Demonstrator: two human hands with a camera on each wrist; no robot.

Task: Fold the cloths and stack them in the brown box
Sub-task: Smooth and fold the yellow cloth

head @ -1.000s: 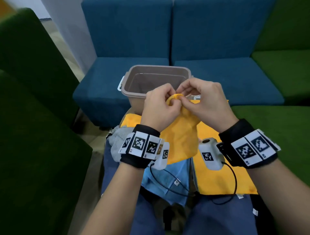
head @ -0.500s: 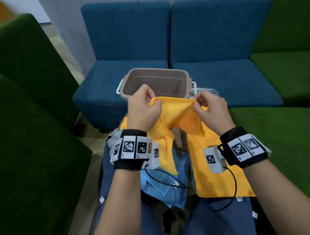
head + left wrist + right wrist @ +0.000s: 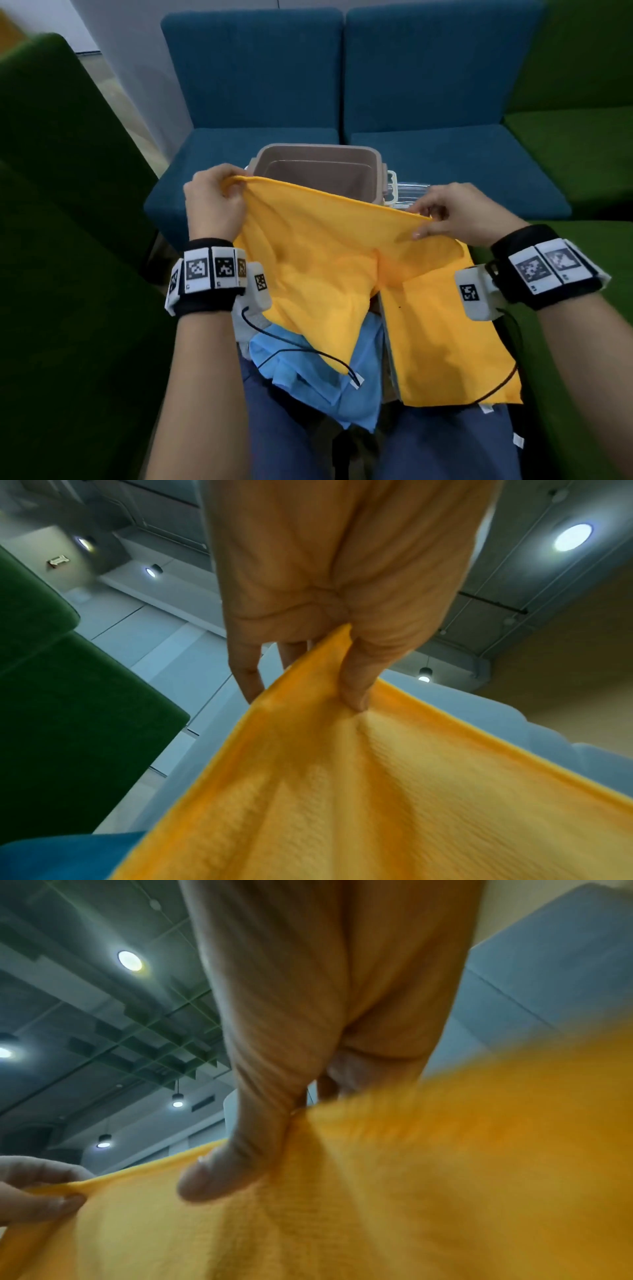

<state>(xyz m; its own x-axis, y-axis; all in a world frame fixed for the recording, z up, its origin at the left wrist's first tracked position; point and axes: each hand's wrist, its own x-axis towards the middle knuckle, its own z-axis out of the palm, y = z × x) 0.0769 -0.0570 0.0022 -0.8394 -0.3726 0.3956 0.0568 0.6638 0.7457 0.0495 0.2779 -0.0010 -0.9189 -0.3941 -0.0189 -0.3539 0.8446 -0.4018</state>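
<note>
Above my lap, I pinch the top edge of the yellow cloth point(image 3: 308, 260) with my left hand point(image 3: 212, 202) and right hand point(image 3: 459, 214) before the empty brown box point(image 3: 318, 171), judging that even tension and matched corners will fold it square.

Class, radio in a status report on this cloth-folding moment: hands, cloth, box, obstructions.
Left hand and right hand each pinch the yellow microfibre cloth, top edge stretched between them. Brown plastic box beyond, holding no cloths. Light blue cloth on lap.
</note>
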